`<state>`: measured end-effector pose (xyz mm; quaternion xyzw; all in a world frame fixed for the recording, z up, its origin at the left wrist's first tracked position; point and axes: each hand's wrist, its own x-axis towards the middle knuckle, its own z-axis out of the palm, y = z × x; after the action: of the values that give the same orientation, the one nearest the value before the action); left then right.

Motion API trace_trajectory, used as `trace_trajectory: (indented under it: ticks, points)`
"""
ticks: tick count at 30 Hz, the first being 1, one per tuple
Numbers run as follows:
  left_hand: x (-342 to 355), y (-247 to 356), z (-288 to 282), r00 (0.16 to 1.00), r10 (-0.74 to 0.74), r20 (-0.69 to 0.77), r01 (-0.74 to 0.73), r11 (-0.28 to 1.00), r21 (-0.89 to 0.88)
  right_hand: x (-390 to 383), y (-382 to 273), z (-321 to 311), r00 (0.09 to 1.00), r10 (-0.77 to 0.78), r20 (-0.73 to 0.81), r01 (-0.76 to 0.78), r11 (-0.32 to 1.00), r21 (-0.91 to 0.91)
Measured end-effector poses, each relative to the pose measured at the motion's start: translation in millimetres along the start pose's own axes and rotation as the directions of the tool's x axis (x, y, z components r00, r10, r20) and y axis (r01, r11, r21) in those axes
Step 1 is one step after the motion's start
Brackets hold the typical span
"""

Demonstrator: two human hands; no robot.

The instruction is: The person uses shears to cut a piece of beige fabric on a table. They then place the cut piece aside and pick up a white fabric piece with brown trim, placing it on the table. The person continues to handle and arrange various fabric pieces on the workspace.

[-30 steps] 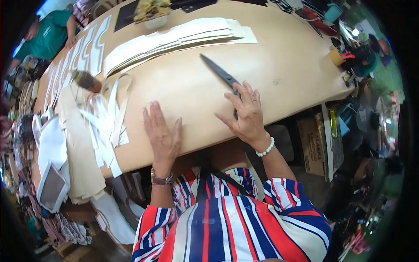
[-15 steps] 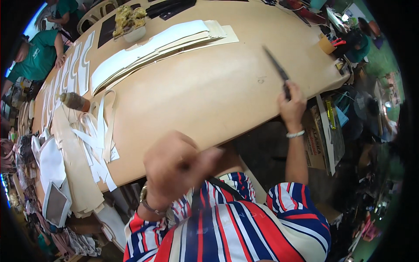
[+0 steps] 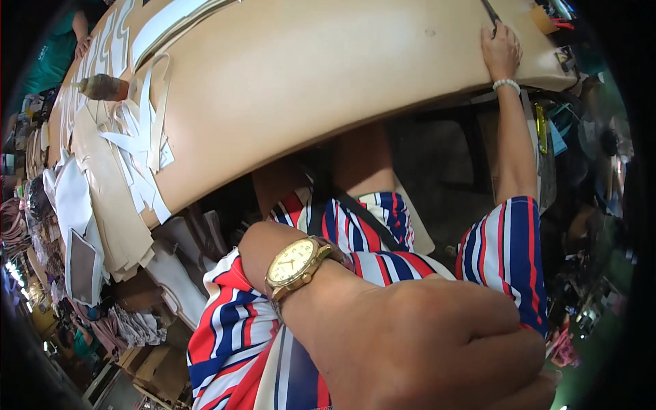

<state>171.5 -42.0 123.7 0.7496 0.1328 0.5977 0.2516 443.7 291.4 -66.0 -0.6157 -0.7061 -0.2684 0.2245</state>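
My left hand (image 3: 437, 348) is raised very close to the camera at the lower middle, its fingers curled into a fist with nothing seen in it. A gold wristwatch (image 3: 294, 263) sits on that wrist. My right hand (image 3: 500, 49), with a white bead bracelet (image 3: 506, 83), reaches to the far right edge of the table and lies closed over the handle of dark scissors (image 3: 489, 11), whose blades point away. Both rest on a large tan sheet (image 3: 307, 68) that covers the table.
White cut strips (image 3: 140, 143) lie on the sheet's left part, beside a brown bottle (image 3: 102, 87). Stacked tan and white pieces (image 3: 89, 205) hang off the table's left end. A person in green (image 3: 51, 48) works at the far left. Clutter fills the floor at right.
My left hand has left the sheet and come up close to the camera. My right hand has slid with the scissors toward the table's far right edge. The view has tilted down.
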Motion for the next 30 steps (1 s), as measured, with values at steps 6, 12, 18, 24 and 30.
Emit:
trace_trajectory:
  ticks: [6,12,18,24,30]
  points:
    - [-5,13,6,1.000,0.001,0.003,-0.001,0.999,0.037,0,4,10,0.999,0.021,-0.042,-0.018,0.997,0.073]
    - [8,19,0,1.000,0.021,0.012,-0.023,0.982,0.185,2,-4,1,0.992,0.110,0.069,-0.116,0.989,0.087]
    - [0,-57,-54,0.981,-0.143,-0.129,0.193,0.737,0.648,-1,-6,-16,0.980,0.158,0.120,-0.161,0.987,0.021]
    - [-54,-202,-130,0.842,-0.434,-0.321,0.485,0.348,0.802,8,-28,-27,0.919,0.283,0.276,-0.284,0.958,-0.038]
    - [-74,-243,-135,0.891,-0.397,-0.220,0.355,0.307,0.883,4,-22,-27,0.918,0.282,0.277,-0.282,0.958,-0.041]
